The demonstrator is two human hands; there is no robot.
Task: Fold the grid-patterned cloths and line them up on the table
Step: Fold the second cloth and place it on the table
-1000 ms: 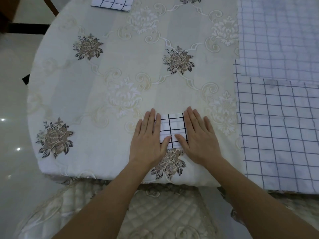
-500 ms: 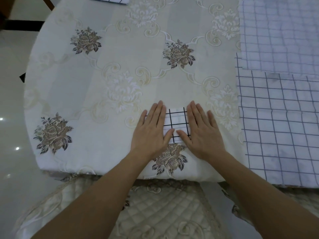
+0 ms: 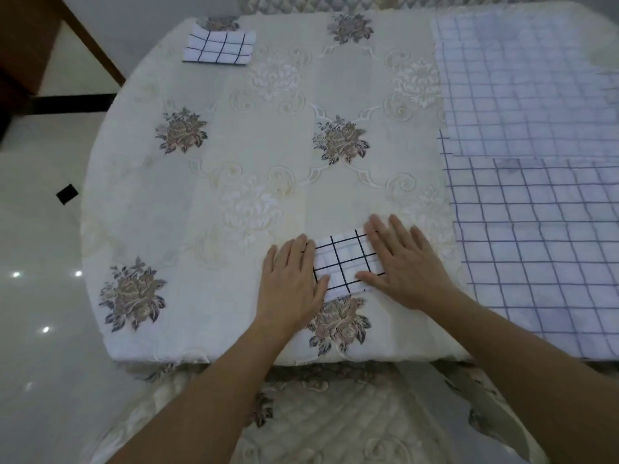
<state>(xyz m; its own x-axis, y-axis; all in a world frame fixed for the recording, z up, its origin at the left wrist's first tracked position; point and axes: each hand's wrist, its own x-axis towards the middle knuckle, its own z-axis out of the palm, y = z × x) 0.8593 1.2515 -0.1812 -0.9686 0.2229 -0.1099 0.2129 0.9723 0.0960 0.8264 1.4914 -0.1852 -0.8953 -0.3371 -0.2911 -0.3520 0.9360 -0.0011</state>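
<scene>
Two folded: near cloth (image 3: 346, 262), far cloth (image 3: 219, 46) | two unfolded cloths (image 3: 536, 262) | left hand (image 3: 291, 283), right hand (image 3: 405, 266) flat

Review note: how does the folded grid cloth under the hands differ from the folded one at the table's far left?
The near folded cloth sits by the near edge of the table; the far folded cloth sits by its far left edge. The left hand and right hand press flat on the near folded cloth's sides; nothing touches the far folded cloth. Both are white with dark grid lines, folded into small rectangles.
</scene>
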